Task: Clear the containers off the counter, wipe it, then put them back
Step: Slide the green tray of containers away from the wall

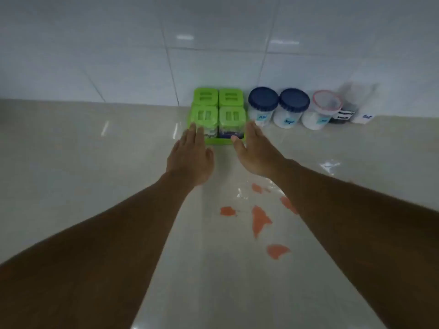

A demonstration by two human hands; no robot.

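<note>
A green tray (219,141) with several green-lidded square containers (231,116) stands against the tiled wall on the pale counter (95,162). My left hand (191,157) reaches to the tray's front left corner, fingers straight and apart, fingertips at the near-left container. My right hand (253,150) is at the tray's right side, open, thumb by the front edge. Neither hand is closed on anything. To the right stand two blue-lidded jars (263,100), (294,103), a red-rimmed clear jar (326,104), a dark-filled container (344,112) and a white one (364,108).
Orange-red spots (260,219) and a wet sheen (330,166) lie on the counter beneath and between my forearms. The white tiled wall (213,43) rises directly behind the containers. Bare counter stretches to the left of the tray.
</note>
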